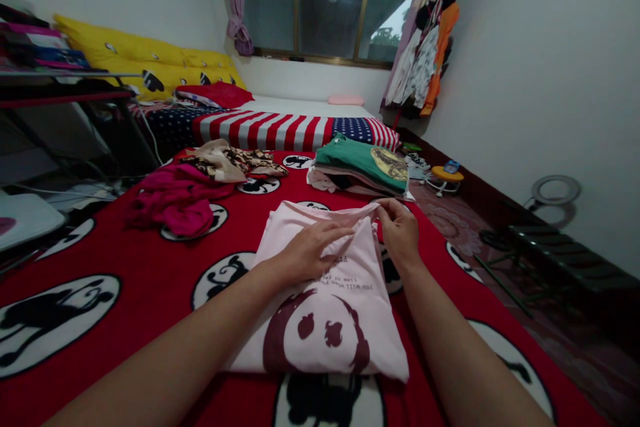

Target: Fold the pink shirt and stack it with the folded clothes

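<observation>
We've got the pale pink cotton T-shirt with a maroon face print (325, 320) flat on the red blanket-covered bed (125, 260), sides already folded in. Left hand (307, 250) presses flat, grip wide; right hand (400, 230) pinches the collar edge. Final fold left; green-topped folded stack (363, 170) behind.

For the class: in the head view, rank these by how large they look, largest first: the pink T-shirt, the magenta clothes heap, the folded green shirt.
1. pink T-shirt, though it lies nearest the camera.
2. magenta clothes heap and folded green shirt look alike; unranked.
</observation>
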Motion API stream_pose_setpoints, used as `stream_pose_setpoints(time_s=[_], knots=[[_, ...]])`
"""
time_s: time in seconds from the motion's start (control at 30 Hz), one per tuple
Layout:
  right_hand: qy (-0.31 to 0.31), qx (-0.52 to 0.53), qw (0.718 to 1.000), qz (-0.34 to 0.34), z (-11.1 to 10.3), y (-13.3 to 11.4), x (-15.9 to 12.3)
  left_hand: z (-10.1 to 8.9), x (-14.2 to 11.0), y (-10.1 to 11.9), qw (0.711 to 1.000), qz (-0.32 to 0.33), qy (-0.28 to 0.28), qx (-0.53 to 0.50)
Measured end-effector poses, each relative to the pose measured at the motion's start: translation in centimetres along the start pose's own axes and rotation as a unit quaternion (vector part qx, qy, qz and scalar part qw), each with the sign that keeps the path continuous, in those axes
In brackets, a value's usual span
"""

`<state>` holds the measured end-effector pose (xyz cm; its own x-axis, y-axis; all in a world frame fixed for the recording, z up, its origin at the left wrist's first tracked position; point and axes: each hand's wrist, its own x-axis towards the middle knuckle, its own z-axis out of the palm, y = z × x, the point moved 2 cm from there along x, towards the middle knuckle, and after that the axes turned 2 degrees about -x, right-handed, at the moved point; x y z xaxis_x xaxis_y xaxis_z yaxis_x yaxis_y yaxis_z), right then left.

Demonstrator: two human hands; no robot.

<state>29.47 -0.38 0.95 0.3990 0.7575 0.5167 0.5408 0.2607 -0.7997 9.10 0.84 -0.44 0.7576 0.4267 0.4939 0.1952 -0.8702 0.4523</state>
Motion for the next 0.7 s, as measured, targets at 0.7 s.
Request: stream_pose_setpoints(time_s=[0.7], knots=[[-0.056,0.124,0.989,0.058,1.4,-0.7,0.0,0.2,0.0,1.4,0.997,0.038,-0.035,0.057]])
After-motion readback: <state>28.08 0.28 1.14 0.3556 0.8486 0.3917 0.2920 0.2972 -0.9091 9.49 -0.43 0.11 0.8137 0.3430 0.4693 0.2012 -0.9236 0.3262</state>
